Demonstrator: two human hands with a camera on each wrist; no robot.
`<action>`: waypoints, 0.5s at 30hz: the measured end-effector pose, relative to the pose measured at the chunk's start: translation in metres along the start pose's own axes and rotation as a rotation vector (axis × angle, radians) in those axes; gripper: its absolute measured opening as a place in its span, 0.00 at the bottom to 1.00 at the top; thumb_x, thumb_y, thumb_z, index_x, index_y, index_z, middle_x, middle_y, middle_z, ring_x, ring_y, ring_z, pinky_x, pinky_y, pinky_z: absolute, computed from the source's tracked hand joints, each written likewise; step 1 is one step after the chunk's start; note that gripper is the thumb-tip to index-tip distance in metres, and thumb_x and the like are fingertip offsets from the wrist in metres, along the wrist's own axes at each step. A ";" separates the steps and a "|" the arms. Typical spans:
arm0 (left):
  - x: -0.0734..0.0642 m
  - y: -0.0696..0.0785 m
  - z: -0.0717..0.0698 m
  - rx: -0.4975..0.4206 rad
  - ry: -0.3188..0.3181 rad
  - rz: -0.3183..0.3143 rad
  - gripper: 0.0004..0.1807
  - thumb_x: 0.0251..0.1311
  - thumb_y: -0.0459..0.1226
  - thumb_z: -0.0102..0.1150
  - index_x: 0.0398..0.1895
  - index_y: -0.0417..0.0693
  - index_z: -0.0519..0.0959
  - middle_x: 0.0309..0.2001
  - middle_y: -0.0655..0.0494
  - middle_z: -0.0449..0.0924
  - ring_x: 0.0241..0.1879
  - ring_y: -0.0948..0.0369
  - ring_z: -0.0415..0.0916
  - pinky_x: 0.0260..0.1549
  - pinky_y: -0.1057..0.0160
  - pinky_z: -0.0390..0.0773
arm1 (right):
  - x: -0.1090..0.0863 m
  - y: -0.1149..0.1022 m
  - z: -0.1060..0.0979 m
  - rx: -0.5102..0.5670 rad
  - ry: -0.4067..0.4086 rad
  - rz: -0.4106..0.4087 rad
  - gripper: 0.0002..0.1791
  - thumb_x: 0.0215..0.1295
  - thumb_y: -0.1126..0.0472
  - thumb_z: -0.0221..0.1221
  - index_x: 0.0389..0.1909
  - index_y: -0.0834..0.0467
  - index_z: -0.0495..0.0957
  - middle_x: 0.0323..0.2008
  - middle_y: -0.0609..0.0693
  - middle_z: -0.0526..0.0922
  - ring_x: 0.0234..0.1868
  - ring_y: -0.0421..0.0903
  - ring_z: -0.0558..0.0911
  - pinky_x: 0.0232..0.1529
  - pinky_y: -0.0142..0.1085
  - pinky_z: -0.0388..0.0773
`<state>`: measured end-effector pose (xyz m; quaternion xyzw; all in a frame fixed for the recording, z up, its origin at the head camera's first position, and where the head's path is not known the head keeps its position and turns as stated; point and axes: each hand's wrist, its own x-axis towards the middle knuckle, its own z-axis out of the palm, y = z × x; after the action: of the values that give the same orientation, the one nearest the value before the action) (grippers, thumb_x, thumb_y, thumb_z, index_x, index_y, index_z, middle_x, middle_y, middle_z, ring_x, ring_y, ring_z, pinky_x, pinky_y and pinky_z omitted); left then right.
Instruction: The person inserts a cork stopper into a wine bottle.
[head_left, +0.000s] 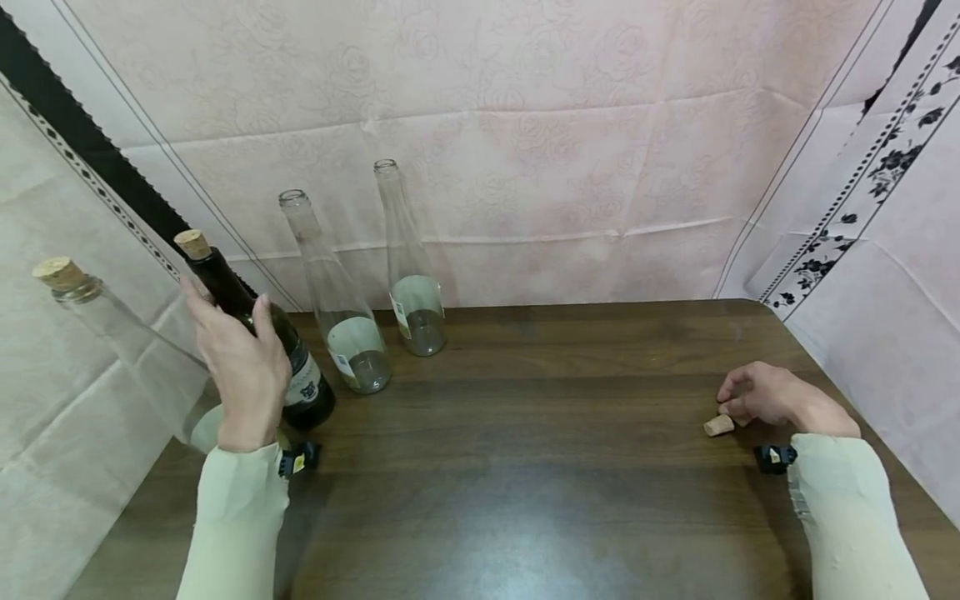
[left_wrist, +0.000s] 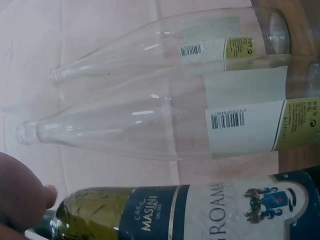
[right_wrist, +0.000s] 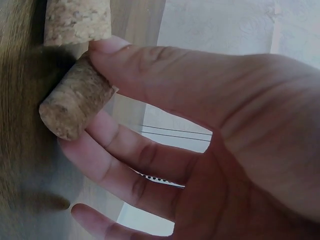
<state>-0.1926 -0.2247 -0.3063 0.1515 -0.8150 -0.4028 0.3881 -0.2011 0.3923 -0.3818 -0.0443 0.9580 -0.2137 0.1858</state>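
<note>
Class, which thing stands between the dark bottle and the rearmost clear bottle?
Another uncorked clear bottle stands between the dark bottle and the rearmost clear bottle; the head and left wrist views both show it.

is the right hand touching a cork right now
Touching. The right wrist view shows it: the right hand pinches the lower cork in its fingers, skin pressed against cork.

The corked clear bottle (head_left: 142,358) is partly hidden low down by the left hand (head_left: 243,375). The dark bottle (left_wrist: 215,215) is cropped in the left-wrist view, one cork (right_wrist: 77,22) in the right-wrist view.
</note>
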 end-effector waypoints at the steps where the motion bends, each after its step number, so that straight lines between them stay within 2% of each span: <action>1: -0.001 0.002 0.001 -0.002 0.035 0.021 0.42 0.75 0.51 0.46 0.83 0.53 0.38 0.82 0.52 0.47 0.80 0.60 0.48 0.79 0.61 0.49 | 0.000 0.000 0.000 -0.001 0.003 -0.001 0.06 0.66 0.61 0.64 0.38 0.61 0.82 0.27 0.45 0.84 0.31 0.44 0.79 0.32 0.38 0.73; 3: -0.005 0.007 0.006 -0.004 0.148 0.100 0.39 0.76 0.48 0.47 0.82 0.50 0.44 0.81 0.51 0.48 0.80 0.62 0.46 0.79 0.64 0.45 | 0.000 0.000 0.000 -0.008 0.011 -0.004 0.06 0.67 0.61 0.63 0.37 0.61 0.82 0.25 0.45 0.83 0.30 0.44 0.77 0.32 0.38 0.71; 4: -0.007 0.010 0.010 -0.019 0.212 0.154 0.36 0.75 0.45 0.49 0.80 0.49 0.49 0.79 0.51 0.51 0.79 0.62 0.48 0.78 0.65 0.46 | 0.000 0.000 0.000 -0.012 0.015 -0.006 0.05 0.67 0.61 0.63 0.37 0.60 0.82 0.25 0.45 0.82 0.30 0.44 0.76 0.31 0.38 0.71; 6: -0.012 0.016 0.020 -0.068 0.340 0.283 0.26 0.71 0.37 0.52 0.71 0.44 0.64 0.73 0.49 0.59 0.75 0.59 0.53 0.77 0.63 0.48 | -0.001 -0.001 0.000 -0.024 0.025 -0.011 0.06 0.68 0.61 0.62 0.37 0.60 0.83 0.26 0.44 0.82 0.30 0.44 0.76 0.31 0.38 0.70; 8: -0.017 0.022 0.031 -0.140 0.398 0.402 0.19 0.63 0.29 0.53 0.59 0.40 0.73 0.66 0.48 0.66 0.70 0.56 0.59 0.75 0.59 0.52 | -0.002 -0.001 -0.001 -0.041 0.034 -0.016 0.07 0.69 0.60 0.62 0.38 0.60 0.84 0.26 0.45 0.83 0.30 0.43 0.75 0.32 0.38 0.70; 9: -0.020 0.024 0.036 -0.185 0.395 0.459 0.18 0.59 0.26 0.52 0.54 0.38 0.75 0.63 0.47 0.70 0.67 0.53 0.62 0.72 0.57 0.56 | -0.002 -0.002 -0.001 -0.049 0.040 -0.018 0.07 0.69 0.60 0.62 0.38 0.61 0.84 0.27 0.45 0.84 0.30 0.43 0.76 0.32 0.38 0.71; 11: -0.024 0.025 0.046 -0.273 0.343 0.539 0.19 0.54 0.23 0.52 0.50 0.35 0.76 0.58 0.43 0.74 0.62 0.49 0.66 0.65 0.54 0.61 | -0.002 -0.002 -0.002 -0.065 0.051 -0.024 0.09 0.70 0.60 0.62 0.39 0.61 0.85 0.27 0.45 0.84 0.31 0.43 0.76 0.33 0.38 0.71; 13: -0.026 0.025 0.054 -0.303 0.262 0.558 0.19 0.54 0.23 0.51 0.52 0.35 0.76 0.60 0.42 0.75 0.62 0.48 0.67 0.63 0.54 0.62 | -0.002 -0.003 -0.002 -0.078 0.064 -0.027 0.09 0.70 0.59 0.61 0.38 0.60 0.86 0.26 0.45 0.84 0.31 0.43 0.76 0.34 0.38 0.71; 15: -0.026 0.024 0.060 -0.296 0.191 0.535 0.21 0.58 0.24 0.53 0.57 0.34 0.73 0.65 0.40 0.72 0.66 0.48 0.65 0.65 0.54 0.63 | -0.001 -0.003 -0.002 -0.081 0.075 -0.029 0.09 0.71 0.59 0.61 0.37 0.59 0.87 0.26 0.45 0.83 0.32 0.43 0.75 0.35 0.38 0.71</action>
<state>-0.2193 -0.1631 -0.3236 -0.0892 -0.7183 -0.3846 0.5729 -0.2004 0.3901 -0.3783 -0.0577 0.9715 -0.1790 0.1445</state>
